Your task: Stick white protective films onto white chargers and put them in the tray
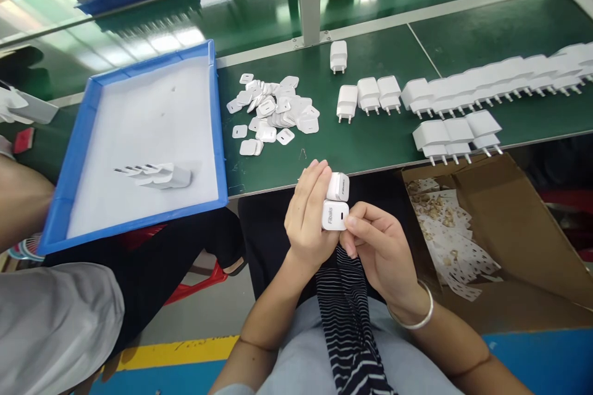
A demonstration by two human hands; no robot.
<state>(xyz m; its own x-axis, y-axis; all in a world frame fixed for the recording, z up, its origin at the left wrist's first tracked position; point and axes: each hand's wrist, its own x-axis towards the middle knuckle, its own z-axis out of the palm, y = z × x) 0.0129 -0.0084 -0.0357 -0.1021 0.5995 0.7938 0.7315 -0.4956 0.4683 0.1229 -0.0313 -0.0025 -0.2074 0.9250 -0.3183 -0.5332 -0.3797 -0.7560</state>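
My left hand (306, 216) is wrapped around two white plug chargers, one above the other, just in front of the bench edge. The lower charger (331, 219) faces me, with grey lettering and a dark port slot. Above it, the upper charger (341, 187) is partly covered by my fingers. The thumb and fingertips of my right hand (382, 244) pinch the right edge of the lower charger's face plate (341, 207); whether the plate sits flush is too fine to tell. Beyond my hands lies a pile of loose white face plates (282, 105), some showing a slot.
White chargers (482, 83) stand in rows at right on the green bench (278, 176). A blue-rimmed tray (221, 154) at left holds a few chargers (173, 176). Below right is a cardboard box (514, 222) with scraps. A co-worker's arm (23, 197) is at far left.
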